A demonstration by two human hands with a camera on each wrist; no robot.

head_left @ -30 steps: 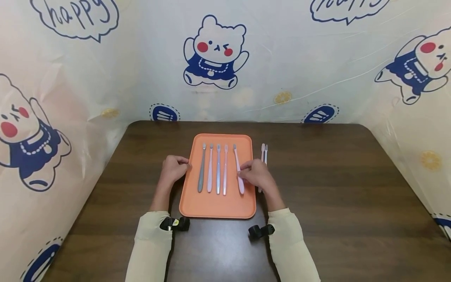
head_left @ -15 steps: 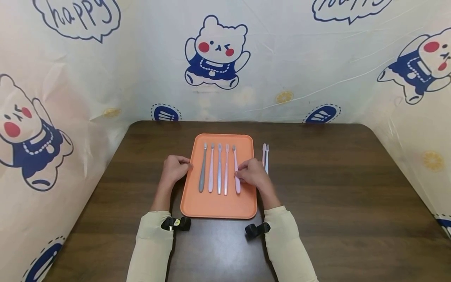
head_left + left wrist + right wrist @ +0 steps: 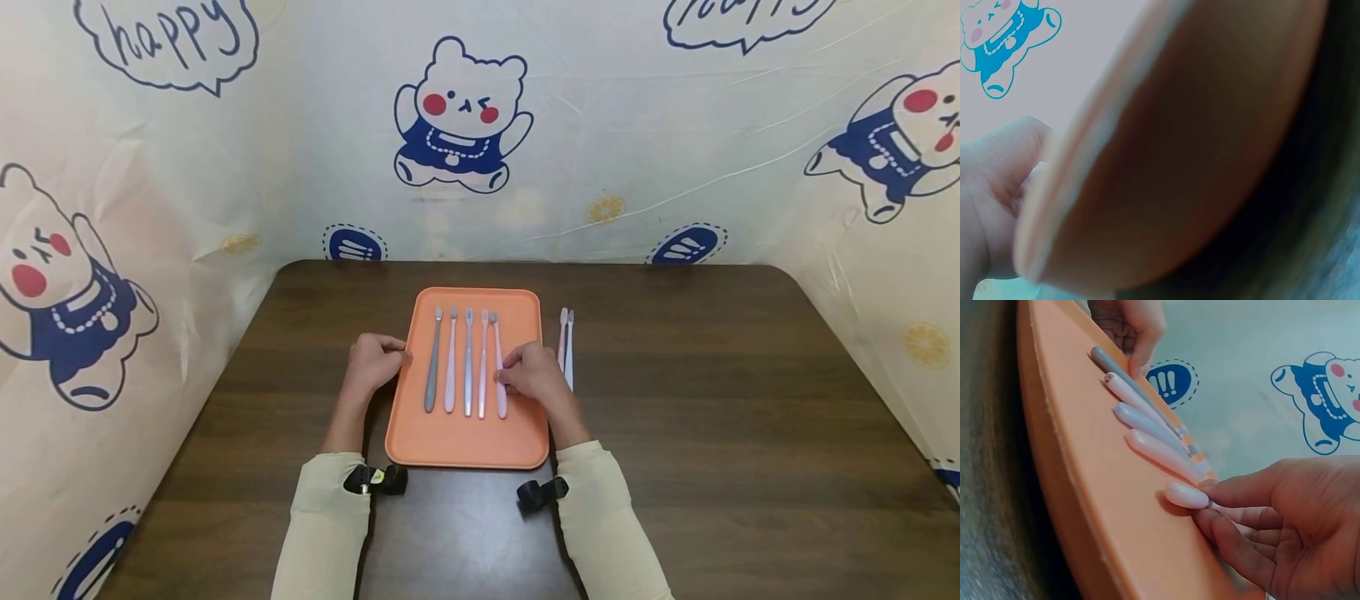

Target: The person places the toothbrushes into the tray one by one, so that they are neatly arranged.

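An orange tray [image 3: 465, 448] lies on the table in the head view. My left hand [image 3: 372, 363] holds its left rim between thumb and fingers. With thumb and fingertips, my right hand [image 3: 536, 372] pinches a pale pink toothbrush [image 3: 1186, 495] over the right half of the tray. Its head leans left, close to that of a neighbouring pink toothbrush [image 3: 482, 375]. Further left lie a bluish toothbrush [image 3: 468, 375], another pale pink toothbrush [image 3: 450, 379] and a grey toothbrush [image 3: 432, 371], roughly parallel. The tray's blurred underside [image 3: 1166, 156] fills much of the left wrist view.
Right of the tray, a pink toothbrush [image 3: 562, 329] and a whitish toothbrush [image 3: 570, 350] lie side by side on the dark wooden table [image 3: 712, 417], partly behind my right hand. A printed curtain [image 3: 300, 125] with cartoon bears stands around the table's far side and sides.
My right hand has moved left with the pink toothbrush, bringing it closer to the row and tilting its head leftward. The left hand stays at the rim.
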